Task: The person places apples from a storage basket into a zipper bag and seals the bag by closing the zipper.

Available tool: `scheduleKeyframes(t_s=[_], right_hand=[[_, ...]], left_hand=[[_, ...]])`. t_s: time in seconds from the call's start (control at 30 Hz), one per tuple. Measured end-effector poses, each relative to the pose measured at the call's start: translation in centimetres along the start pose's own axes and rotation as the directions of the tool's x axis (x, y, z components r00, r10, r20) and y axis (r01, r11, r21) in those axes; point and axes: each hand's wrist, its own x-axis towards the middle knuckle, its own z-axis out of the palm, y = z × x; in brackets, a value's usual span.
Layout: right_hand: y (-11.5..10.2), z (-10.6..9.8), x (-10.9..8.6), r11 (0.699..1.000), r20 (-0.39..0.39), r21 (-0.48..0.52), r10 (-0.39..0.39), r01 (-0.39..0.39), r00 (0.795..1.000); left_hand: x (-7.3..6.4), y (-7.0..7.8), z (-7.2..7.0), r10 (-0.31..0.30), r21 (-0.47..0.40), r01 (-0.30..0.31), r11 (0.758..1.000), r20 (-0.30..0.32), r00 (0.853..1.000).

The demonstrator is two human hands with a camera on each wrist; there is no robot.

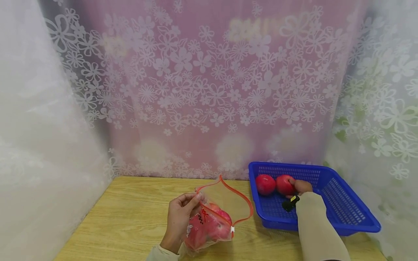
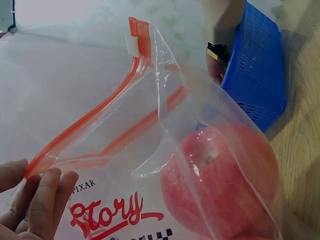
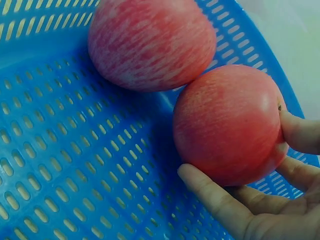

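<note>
My left hand (image 1: pixel 181 215) pinches the open rim of a clear zip bag (image 2: pixel 150 140) between thumb and fingers. The bag has an orange-red zip edge, a white slider and red printed lettering. Inside it lie red apples (image 1: pixel 217 226); the left wrist view shows one large apple (image 2: pixel 220 180) through the plastic. Over in the blue basket (image 1: pixel 277 223), my right hand (image 1: pixel 301 186) grips a red apple (image 3: pixel 230 125), thumb by its stem end and fingers curled beneath. A second apple (image 3: pixel 152 42) touches it on the left, against the basket's back wall.
Beneath the bag and basket is a wood-grain table (image 1: pixel 127 217). A pink flowered curtain (image 1: pixel 209 90) hangs behind it, with pale sheets (image 1: pixel 49 145) at the sides. A small black device with a yellow label (image 1: pixel 290 203) sits at my right wrist.
</note>
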Motion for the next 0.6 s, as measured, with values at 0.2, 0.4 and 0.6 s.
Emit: scheduleKeyframes(t_s=[0.2,0.4,0.6], right_hand=[[-0.4,0.0,-0.6,0.999,0.013,0.036,-0.005,0.004,1.000],[-1.2,-0.1,-1.4,0.999,0.023,0.023,-0.033,0.033,0.999],[-1.8,-0.1,-2.1,0.994,0.078,-0.054,-0.091,0.095,0.993]], left_hand=[[-0.2,0.0,0.0,-0.002,-0.012,0.002,1.000,0.007,1.000],[-0.3,0.0,0.0,0.002,-0.006,-0.002,1.000,0.001,1.000],[-0.4,0.1,0.0,0.004,-0.010,-0.004,1.000,0.000,1.000]])
